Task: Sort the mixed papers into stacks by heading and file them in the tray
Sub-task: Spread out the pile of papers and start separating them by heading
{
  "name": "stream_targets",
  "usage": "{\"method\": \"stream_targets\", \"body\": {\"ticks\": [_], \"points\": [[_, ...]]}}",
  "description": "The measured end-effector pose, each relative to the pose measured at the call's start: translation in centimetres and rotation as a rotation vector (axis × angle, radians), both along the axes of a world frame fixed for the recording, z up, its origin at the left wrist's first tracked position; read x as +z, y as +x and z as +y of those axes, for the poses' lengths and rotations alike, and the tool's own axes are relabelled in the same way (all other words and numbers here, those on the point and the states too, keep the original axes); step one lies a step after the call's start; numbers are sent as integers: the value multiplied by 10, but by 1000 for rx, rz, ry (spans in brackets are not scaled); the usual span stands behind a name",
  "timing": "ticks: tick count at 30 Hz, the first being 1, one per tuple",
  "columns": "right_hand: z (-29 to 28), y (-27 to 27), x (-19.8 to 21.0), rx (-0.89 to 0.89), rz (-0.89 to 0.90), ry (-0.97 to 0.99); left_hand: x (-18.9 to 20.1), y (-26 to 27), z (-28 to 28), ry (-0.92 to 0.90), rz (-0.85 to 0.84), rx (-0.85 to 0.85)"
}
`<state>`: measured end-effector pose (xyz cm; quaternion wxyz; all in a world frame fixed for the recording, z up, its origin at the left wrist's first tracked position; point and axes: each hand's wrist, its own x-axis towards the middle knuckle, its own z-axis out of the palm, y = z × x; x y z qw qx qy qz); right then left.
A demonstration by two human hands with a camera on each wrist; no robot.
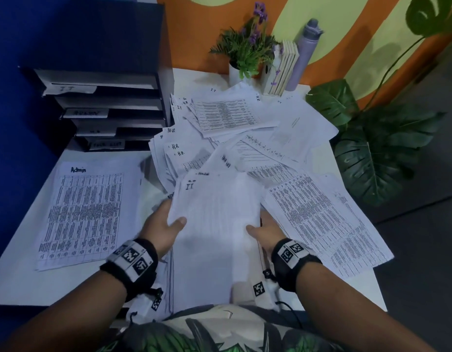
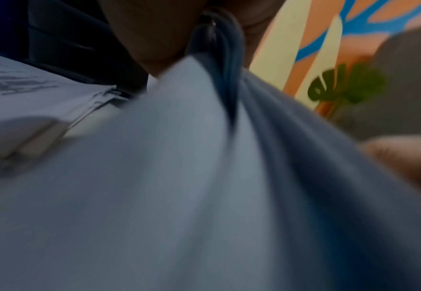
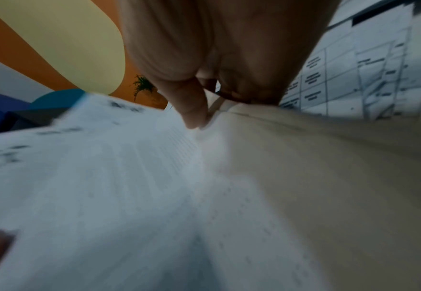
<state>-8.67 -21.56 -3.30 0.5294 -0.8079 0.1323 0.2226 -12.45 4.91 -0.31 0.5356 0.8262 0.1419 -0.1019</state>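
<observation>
Head view shows both hands grasping one sheaf of papers headed "IT" (image 1: pixel 214 224) above the near edge of the white desk (image 1: pixel 22 280): the left hand (image 1: pixel 164 227) has its thumb on top of the sheaf's left side with the fingers beneath, and the right hand (image 1: pixel 266 231) pinches the right side the same way. Left wrist view is blurred, filled by the pale underside of the sheaf (image 2: pixel 154 196); right wrist view shows the right thumb (image 3: pixel 192 106) pressed onto the printed top page (image 3: pixel 92 187). A single sheet headed "Admin" (image 1: pixel 87 214) lies flat toward the desk's left edge. Beyond the hands, a loose heap of mixed papers (image 1: pixel 245 138) spreads over the middle and right of the desk, some marked "H.R", "IT" and "Task List". The black tiered tray (image 1: pixel 105 110) stands at the far left corner, its shelves labelled; "IT" reads on the top label, the lower ones are faint. At the far edge stand a potted plant with purple flowers (image 1: pixel 247 47), a few thin books (image 1: pixel 287 67) and a lilac bottle (image 1: pixel 304 52).
</observation>
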Motion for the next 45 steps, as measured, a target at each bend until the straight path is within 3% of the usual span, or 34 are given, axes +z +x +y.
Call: {"method": "stream_targets", "body": {"ticks": [4, 7, 13, 19, 22, 27, 29, 30, 34, 38, 41, 45], "points": [[2, 8, 14, -170, -30, 300, 28, 6, 12, -191, -111, 89], [8, 23, 52, -260, -190, 474, 53, 23, 8, -316, -210, 146], [15, 34, 119, -273, -576, 440, 93, 49, -2, -311, -419, 217], [9, 20, 132, -269, -613, 464, 92, 42, -8, -281, -396, 135], [7, 23, 150, -162, -790, 341, 93, 43, -14, -286, -392, 120], [10, 37, 183, 187, -1086, -156, 98, 45, -25, -364, -396, 147], [12, 39, 189, 275, -1052, -265, 90, 47, -24, -369, -367, 189], [12, 38, 189, 252, -1016, -215, 83, 49, -22, -353, -348, 215], [5, 30, 170, -113, -793, 258, 55, 55, -12, -370, -258, 250], [5, 33, 137, -384, -511, 528, 61, 64, -28, -459, -236, 293], [16, 38, 131, -451, -451, 604, 63, 71, -37, -507, -218, 388], [18, 36, 132, -434, -448, 589, 69, 69, -39, -565, -273, 333]]}}
